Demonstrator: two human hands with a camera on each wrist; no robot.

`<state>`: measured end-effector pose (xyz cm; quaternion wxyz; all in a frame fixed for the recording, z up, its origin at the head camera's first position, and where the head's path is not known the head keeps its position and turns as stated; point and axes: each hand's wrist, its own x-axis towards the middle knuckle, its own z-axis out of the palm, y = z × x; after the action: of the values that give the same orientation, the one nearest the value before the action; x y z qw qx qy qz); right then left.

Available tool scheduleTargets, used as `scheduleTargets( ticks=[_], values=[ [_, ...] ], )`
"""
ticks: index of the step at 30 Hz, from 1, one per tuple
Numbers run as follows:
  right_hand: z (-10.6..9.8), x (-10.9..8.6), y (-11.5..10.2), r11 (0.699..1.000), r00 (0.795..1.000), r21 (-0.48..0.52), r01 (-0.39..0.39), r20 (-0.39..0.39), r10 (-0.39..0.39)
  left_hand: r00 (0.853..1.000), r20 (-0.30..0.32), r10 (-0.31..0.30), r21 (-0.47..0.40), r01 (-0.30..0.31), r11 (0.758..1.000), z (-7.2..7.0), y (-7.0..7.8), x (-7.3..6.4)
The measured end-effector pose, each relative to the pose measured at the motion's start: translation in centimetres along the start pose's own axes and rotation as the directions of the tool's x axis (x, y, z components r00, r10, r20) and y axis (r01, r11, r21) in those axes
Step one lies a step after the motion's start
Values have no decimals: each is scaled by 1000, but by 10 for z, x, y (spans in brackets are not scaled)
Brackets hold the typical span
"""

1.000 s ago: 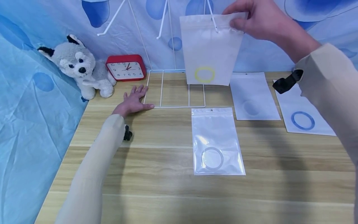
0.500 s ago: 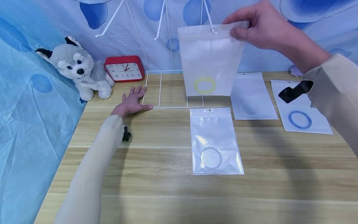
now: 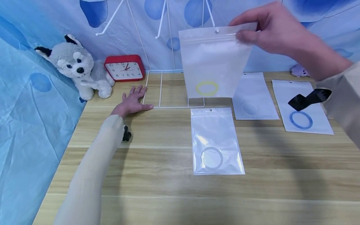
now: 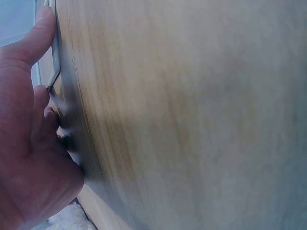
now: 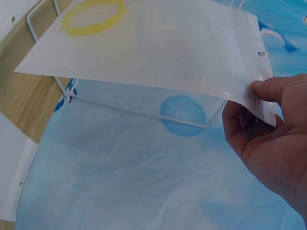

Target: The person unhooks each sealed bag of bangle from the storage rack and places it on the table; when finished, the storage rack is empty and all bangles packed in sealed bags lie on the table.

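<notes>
My right hand [image 3: 277, 32] pinches the top right corner of a white zip-lock bag [image 3: 212, 62] with a yellow ring [image 3: 207, 89] showing through near its bottom. The bag hangs upright in front of the white wire rack [image 3: 180, 107], the tip of the rack's right-hand hook [image 3: 210, 14] right at the hole in its top edge. In the right wrist view, thumb and curled fingers [image 5: 261, 88] grip the bag beside that hole. My left hand [image 3: 132, 101] lies with spread fingers at the left corner of the rack's base, thumb along the front wire.
On the wooden table lie a glossy zip-lock bag [image 3: 216, 131] with a pale ring, another white bag [image 3: 254, 97], and one with a blue ring [image 3: 301, 120]. A red clock [image 3: 125, 68] and plush husky [image 3: 74, 70] stand left. Two more hooks [image 3: 111, 17] jut out.
My right hand has brought the bag lower and slightly to the right, so its hole now meets the hook's tip. The left hand stays at the rack's base.
</notes>
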<state>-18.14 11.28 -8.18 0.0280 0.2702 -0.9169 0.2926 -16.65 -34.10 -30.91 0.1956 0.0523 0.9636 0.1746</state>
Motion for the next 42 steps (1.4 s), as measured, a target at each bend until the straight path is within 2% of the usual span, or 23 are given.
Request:
scheduleTargets(
  ticks=[4, 8, 10, 13, 18, 20, 28, 31, 33, 34, 35, 39, 42],
  values=[
    [-4, -8, -5, 999, 1000, 44, -7, -14, 7, 1000, 5, 6, 4, -6, 1000, 0, 0, 1],
    [-5, -17, -12, 995, 995, 38, 90, -46, -88, 1000, 9, 7, -1, -7, 1000, 0, 0, 0],
    [-4, -21, -16, 985, 983, 22, 171, -66, -170, 1000, 7, 2, -4, -2, 1000, 0, 1, 0],
    [0, -25, -23, 975, 977, 83, 207, -68, -202, 1000, 4, -8, -7, 8, 1000, 0, 1, 0],
    [15, -31, -34, 952, 987, 263, 160, -51, -152, 1000, 5, -14, -1, 14, 1000, -1, 1, 2],
    [22, -34, -39, 944, 988, 292, 157, -45, -150, 1000, 8, -14, -2, 14, 1000, 0, 1, 3],
    [54, -47, -53, 901, 966, 356, 248, -18, -258, 1000, -5, 8, -6, -8, 1000, -1, 5, 5],
    [65, -52, -59, 888, 967, 395, 233, 2, -255, 999, -27, 20, -21, -20, 1000, -3, 11, 2],
    [71, -56, -63, 874, 968, 436, 215, 23, -250, 999, -33, 32, -34, -33, 999, -4, 13, 1],
    [75, -58, -65, 863, 966, 460, 211, 36, -255, 999, -26, 38, 5, -38, 999, -4, 12, 1],
    [78, -60, -67, 852, 964, 483, 204, 53, -261, 999, -20, 35, 8, -34, 999, -4, 12, 2],
    [88, -69, -76, 802, 946, 569, 179, 126, -300, 1000, 5, 27, 31, -27, 999, -2, 7, 8],
    [99, -75, -82, 788, 938, 601, 133, 182, -296, 1000, -2, 27, -12, -27, 1000, -1, 6, 8]
  ],
)
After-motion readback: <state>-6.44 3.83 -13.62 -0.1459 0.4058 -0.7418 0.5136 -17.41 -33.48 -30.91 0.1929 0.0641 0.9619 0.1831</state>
